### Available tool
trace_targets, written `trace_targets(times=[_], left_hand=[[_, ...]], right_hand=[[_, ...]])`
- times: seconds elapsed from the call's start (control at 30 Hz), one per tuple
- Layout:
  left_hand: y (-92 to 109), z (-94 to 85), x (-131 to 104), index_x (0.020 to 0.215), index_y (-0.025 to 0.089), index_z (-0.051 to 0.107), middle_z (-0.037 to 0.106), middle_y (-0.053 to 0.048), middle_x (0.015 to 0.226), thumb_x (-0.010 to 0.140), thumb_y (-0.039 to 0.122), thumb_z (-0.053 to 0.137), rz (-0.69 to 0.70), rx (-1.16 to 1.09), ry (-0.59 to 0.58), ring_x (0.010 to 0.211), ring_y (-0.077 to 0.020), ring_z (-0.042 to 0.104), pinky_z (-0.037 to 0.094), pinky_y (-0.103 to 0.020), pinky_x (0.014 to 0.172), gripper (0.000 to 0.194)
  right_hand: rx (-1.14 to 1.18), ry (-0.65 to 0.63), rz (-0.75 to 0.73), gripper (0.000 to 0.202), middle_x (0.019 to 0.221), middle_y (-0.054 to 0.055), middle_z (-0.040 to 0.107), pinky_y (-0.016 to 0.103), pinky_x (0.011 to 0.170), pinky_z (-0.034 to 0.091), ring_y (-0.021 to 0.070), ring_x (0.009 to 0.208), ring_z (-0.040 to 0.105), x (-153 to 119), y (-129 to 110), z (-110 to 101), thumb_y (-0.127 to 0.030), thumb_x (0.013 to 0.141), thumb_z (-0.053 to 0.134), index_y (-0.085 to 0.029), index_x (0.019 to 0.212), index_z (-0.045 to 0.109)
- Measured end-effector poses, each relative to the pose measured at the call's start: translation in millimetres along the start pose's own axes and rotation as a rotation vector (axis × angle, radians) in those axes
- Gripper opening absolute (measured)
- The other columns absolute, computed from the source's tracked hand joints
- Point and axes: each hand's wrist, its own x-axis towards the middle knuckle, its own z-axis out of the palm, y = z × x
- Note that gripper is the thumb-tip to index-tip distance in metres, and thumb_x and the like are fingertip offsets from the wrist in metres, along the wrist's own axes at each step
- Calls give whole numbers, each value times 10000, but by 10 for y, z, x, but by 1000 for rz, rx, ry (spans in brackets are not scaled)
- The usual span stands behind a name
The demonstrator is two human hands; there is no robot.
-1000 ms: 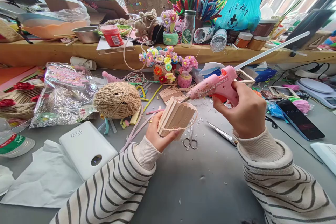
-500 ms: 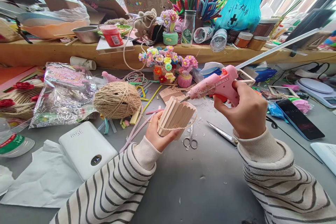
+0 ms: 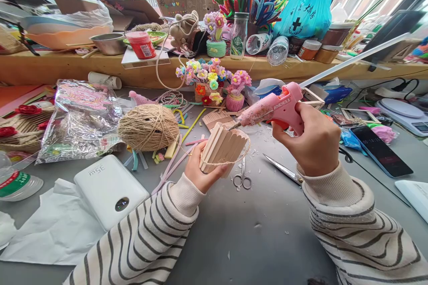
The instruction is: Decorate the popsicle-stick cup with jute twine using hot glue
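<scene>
My left hand (image 3: 202,170) is wrapped round a small holder of wooden craft sticks (image 3: 223,147), which is tilted. A strand of twine loops round the holder and leads toward the twine ball (image 3: 149,128) on the left. In my right hand (image 3: 312,138) is a pink glue gun (image 3: 272,107) with a long clear glue stick out of its back. The gun's nozzle is at the upper edge of the sticks; whether it touches them is unclear. Small scissors (image 3: 243,176) lie just right of the holder.
Larger scissors (image 3: 283,170) lie open below my right hand. A white power bank (image 3: 111,191) and crumpled paper (image 3: 55,225) are at the left, a phone (image 3: 381,150) at the right. Yarn flowers (image 3: 207,79) stand behind, before a wooden ledge (image 3: 133,71) crowded with jars.
</scene>
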Motion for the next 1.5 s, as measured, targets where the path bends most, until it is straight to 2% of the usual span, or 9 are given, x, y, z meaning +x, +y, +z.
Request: trace_targets(times=[0.37, 0.6, 1.1, 1.33, 1.5], left_hand=[[-5, 4, -4, 1127, 179, 505, 562, -154, 1166, 575, 608, 691, -11, 3, 8, 1153, -352, 496, 376, -536, 992, 724], [48, 10, -6, 1110, 173, 505, 560, -159, 1162, 579, 615, 679, 5, -13, 17, 1147, -347, 497, 377, -536, 995, 712], [71, 10, -8, 1143, 160, 515, 555, -177, 1154, 581, 699, 631, -2, 4, 20, 1159, -369, 481, 346, -571, 1010, 788], [-26, 15, 7, 1146, 192, 520, 546, -155, 1157, 566, 702, 646, 12, -11, 36, 1141, -373, 487, 341, -592, 999, 783], [-71, 2, 29, 1146, 193, 537, 560, -152, 1152, 562, 671, 671, 9, -14, -1, 1129, -378, 496, 355, -598, 980, 767]], right_hand=[[-11, 16, -40, 244, 688, 48, 605, 325, 572, 477, 204, 630, 593, 6, 7, -14, -338, 720, 572, -174, 900, 571], [-16, 113, -147, 206, 667, 36, 614, 281, 511, 448, 175, 584, 580, 13, 22, -5, -276, 708, 605, -155, 871, 572], [-33, 100, -156, 227, 700, 43, 647, 273, 494, 440, 172, 581, 593, 21, 34, -35, -287, 717, 611, -160, 902, 574], [-31, 100, -157, 231, 687, 34, 632, 278, 506, 434, 173, 586, 584, 30, 45, -50, -285, 709, 608, -166, 904, 571], [-14, 114, -198, 188, 669, 49, 627, 278, 494, 426, 176, 587, 583, 42, 46, -64, -285, 731, 600, -154, 863, 569]])
